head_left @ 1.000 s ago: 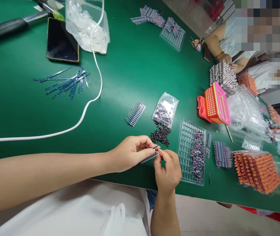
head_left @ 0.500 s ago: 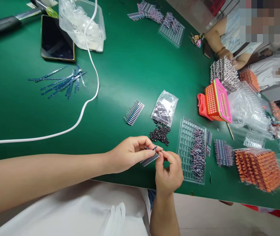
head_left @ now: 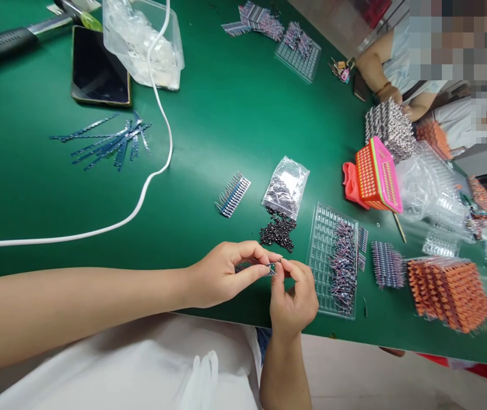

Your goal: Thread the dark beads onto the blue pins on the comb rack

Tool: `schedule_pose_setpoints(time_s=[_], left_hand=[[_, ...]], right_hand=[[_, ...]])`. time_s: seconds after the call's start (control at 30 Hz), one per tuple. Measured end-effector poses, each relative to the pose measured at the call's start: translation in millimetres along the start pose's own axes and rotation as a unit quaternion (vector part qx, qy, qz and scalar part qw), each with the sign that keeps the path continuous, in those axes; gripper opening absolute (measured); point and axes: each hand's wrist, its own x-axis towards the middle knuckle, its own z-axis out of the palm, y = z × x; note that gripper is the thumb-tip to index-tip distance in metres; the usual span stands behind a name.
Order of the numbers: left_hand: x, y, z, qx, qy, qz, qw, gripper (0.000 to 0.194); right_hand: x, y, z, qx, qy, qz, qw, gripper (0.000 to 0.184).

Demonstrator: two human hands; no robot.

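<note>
At far left a black-handled tool (head_left: 4,48) lies by a phone (head_left: 100,67), with loose blue strips (head_left: 117,142) below it and a white cable (head_left: 140,199) curving past. The left hand (head_left: 230,273) pinches a pinned strip (head_left: 249,264) between thumb and fingers, just below a second pinned piece (head_left: 233,195) on the green table (head_left: 209,125). Black beads (head_left: 278,233) spread below a clear bag (head_left: 286,185). The right hand (head_left: 293,296) has thumb and forefinger closed at the strip's right end — what they grip, I cannot tell — beside a clear tray (head_left: 322,256)
</note>
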Motion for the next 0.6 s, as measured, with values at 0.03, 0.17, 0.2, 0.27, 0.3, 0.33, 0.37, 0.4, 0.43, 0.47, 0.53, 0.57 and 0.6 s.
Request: schedule_pose_setpoints(time_s=[0.03,0.17,0.2,0.27,0.3,0.33,0.37,0.4,0.43,0.47,0.53,0.57,0.6], left_hand=[[0,0,-0.2,0.007,0.003,0.003,1.000,0.008],[0,0,0.0,0.017,0.005,0.005,1.000,0.008],[0,1,0.3,0.017,0.003,0.004,1.000,0.008],[0,1,1.1,0.005,-0.003,-0.007,1.000,0.009],[0,1,1.4,-0.011,-0.002,-0.019,1.000,0.009],[1,1,1.7,-0.031,0.003,-0.035,0.999,0.009],[1,1,1.7,-0.052,0.011,-0.052,0.997,0.010],[3,2,1.5,-0.070,0.021,-0.071,0.995,0.012],[4,2,1.1,-0.081,0.030,-0.089,0.992,0.013],[5,3,0.5,-0.087,0.037,-0.104,0.990,0.014],[8,5,-0.9,-0.088,0.046,-0.126,0.987,0.016],[9,6,-1.5,-0.087,0.049,-0.133,0.986,0.016],[10,7,-2.0,-0.085,0.051,-0.138,0.985,0.016]], right_hand=[[0,0,0,0.003,-0.004,0.000,1.000,0.020],[0,2,1,0.000,-0.008,-0.010,1.000,0.023],[0,2,1,-0.004,-0.007,-0.013,1.000,0.024],[1,2,2,-0.003,-0.006,-0.014,1.000,0.025],[1,1,1,0.006,-0.007,-0.008,1.000,0.024],[2,0,1,0.023,-0.010,0.006,1.000,0.023],[2,-1,0,0.049,-0.014,0.028,0.998,0.020],[2,-2,-2,0.081,-0.020,0.061,0.995,0.017],[1,-3,-3,0.117,-0.027,0.099,0.988,0.012],[0,-5,-3,0.153,-0.031,0.139,0.978,0.008],[-2,-7,-3,0.213,-0.032,0.205,0.955,0.005],[-4,-8,-2,0.235,-0.032,0.227,0.945,0.005],[-6,-9,-1,0.251,-0.030,0.242,0.937,0.006]])
